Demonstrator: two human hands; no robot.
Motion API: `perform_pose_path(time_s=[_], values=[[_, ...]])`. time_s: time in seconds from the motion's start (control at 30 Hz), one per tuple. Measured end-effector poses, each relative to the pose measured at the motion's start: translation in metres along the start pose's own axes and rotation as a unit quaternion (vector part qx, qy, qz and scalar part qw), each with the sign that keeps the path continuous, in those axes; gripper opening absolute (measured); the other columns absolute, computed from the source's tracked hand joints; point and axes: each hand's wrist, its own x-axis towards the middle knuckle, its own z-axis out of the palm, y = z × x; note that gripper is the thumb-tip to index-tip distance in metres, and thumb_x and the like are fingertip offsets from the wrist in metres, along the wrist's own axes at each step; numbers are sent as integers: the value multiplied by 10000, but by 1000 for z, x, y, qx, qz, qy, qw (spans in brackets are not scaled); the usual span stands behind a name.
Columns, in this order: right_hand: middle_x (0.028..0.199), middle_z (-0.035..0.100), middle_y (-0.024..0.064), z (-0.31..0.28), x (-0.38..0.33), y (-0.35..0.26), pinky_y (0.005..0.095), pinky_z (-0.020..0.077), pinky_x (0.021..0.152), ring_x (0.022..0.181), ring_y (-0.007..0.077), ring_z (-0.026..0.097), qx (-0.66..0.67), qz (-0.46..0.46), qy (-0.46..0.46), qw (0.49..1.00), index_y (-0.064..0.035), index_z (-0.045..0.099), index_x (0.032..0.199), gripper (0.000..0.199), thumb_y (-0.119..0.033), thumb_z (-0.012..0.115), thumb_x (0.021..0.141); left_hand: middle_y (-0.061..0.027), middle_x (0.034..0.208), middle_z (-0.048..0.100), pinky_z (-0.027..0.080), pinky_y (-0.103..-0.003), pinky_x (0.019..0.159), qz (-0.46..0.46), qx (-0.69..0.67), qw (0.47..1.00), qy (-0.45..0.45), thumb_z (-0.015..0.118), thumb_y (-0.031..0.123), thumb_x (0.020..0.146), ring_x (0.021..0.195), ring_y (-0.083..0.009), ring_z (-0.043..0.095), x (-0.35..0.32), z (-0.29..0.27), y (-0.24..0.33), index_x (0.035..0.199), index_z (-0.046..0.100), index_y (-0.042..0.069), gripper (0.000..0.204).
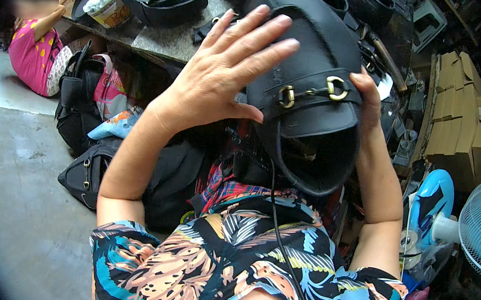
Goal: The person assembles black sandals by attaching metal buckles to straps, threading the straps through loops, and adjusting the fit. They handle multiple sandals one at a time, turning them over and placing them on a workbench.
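Fingers of the right hand point(367, 100) vanish behind the black leather handbag with brass buckle rings point(313, 81), gripping its edge. The left hand point(227, 69) lies flat and spread against the bag's other side. Behind the right grip, tan cardboard boxes point(457, 118) stack up; beyond both, the grey counter point(170, 40) carries more half-hidden black bags.

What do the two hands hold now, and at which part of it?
Both hold a black bag with gold buckles. The left hand lies flat on its left side; the right hand grips its right edge, beside the buckled strap.
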Motion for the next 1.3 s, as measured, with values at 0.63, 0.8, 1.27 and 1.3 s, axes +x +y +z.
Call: perform_pose_path(time_s=[0.63,0.8,1.27,1.3], values=[[1184,613,126,1,5,5,318,510,931,1052,179,623,-95,-54,31,994,25,445,1348,625,-212,658,810,-112,1199,609,538,-351,926,-288,-781,532,156,750,-8,751,1070,-203,634,-20,51,-7,1329,443,10,654],[1284,550,123,12,21,5,320,447,998,1139,197,559,-266,-75,61,959,-42,384,1424,629,-78,685,874,-135,1168,627,523,-372,961,-244,-766,546,236,655,-26,760,1073,-241,636,-30,47,-44,1277,478,0,548],[1301,576,95,-29,39,-40,353,402,1049,1211,200,521,-465,-190,85,861,-27,544,1298,425,-134,641,899,-147,1128,632,533,-369,934,-326,-726,501,339,529,68,901,1011,-242,653,-27,86,-76,1210,514,-21,322],[1240,598,80,-37,49,-43,324,437,1005,1170,186,530,-484,-218,101,842,-47,595,1254,400,-101,680,867,-141,1123,632,534,-363,928,-325,-716,518,336,538,73,899,1002,-240,655,-26,85,-75,1208,516,-19,324]])
